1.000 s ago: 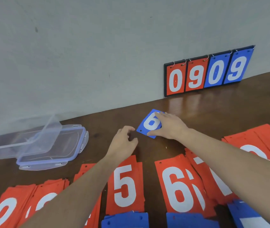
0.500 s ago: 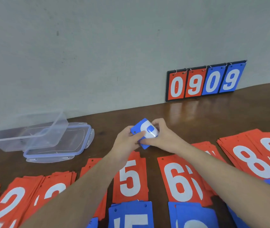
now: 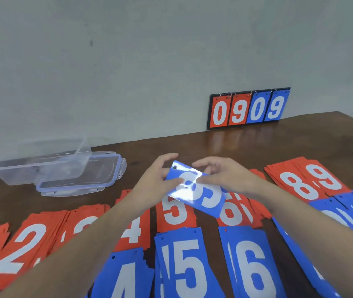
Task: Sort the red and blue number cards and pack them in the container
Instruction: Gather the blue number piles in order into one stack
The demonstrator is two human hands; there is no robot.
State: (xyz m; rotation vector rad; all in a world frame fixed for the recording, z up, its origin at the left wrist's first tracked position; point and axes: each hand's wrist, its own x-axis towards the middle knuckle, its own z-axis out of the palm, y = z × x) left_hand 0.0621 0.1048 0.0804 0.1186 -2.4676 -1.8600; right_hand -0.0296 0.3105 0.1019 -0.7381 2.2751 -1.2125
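Both hands hold blue number cards point(image 3: 201, 193) above the table, fanned slightly, glare on the white digits. My left hand point(image 3: 156, 179) pinches the cards' left edge and my right hand point(image 3: 220, 175) pinches the top right edge. Below them lie rows of sorted stacks: red piles such as the 2 point(image 3: 22, 248), the 5 point(image 3: 174, 214) and the 8 and 9 point(image 3: 307, 181), and blue piles such as the 4 point(image 3: 126, 278), the 5 point(image 3: 186, 265) and the 6 point(image 3: 251, 267). The clear plastic container point(image 3: 31, 168) sits at the back left, tilted on its lid point(image 3: 81, 181).
A small flip scoreboard reading 0909 point(image 3: 248, 109) leans against the grey wall at the back. More blue cards point(image 3: 347, 214) lie at the right edge. Bare brown tabletop point(image 3: 192, 145) lies between the card rows and the wall.
My right hand lifted a blue card from the table; my left hand joined it. The cards now sit nearer me, held by both hands. The camera tilted down, showing more blue stacks.
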